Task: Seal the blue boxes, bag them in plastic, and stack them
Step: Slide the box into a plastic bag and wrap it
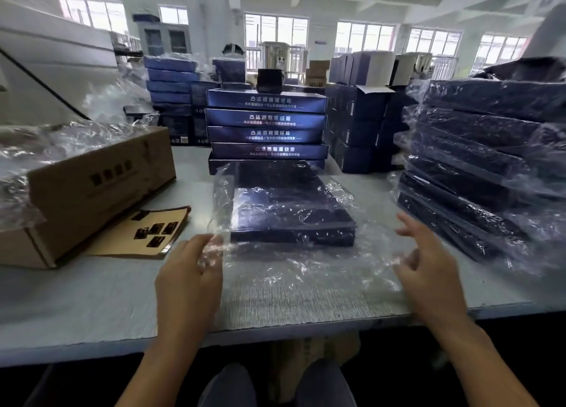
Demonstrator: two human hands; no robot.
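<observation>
Left hand point(190, 272): fingers curled on the loose mouth of the plastic bag point(291, 275), near the front edge of the table point(92, 308). Right hand point(428, 262): fingers spread and relaxed at the bag's right side, gripping nothing that shows. Step in hand, as judged: bagging; mouth not yet closed. Next move likely calls for: folding the slack film, then a lift to the bagged stack point(477, 167) at the right edge. Blue box point(291, 204): flat, dark, closed, mid-table inside crinkled clear film
</observation>
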